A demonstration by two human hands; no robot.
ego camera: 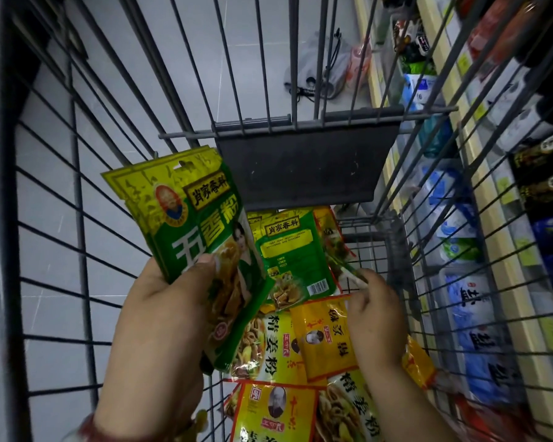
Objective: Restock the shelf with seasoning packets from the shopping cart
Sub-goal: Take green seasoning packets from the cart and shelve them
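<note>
Inside the wire shopping cart, view looks down through the bars onto grey floor tiles; a dark flap hangs at the cart's far end. Store shelf runs along the cart's right side, stocked with blue-white bags and dark bottles. A plastic bag lies on the floor beyond the cart's far end. Left hand grips a fanned stack of green seasoning packets, thumb pressed on the front, held upright above the cart's left side. Right hand pinches the corner of another green packet with curled fingertips. Loose packets, yellow and green with food photos, lie overlapping on the cart bottom, near end.
</note>
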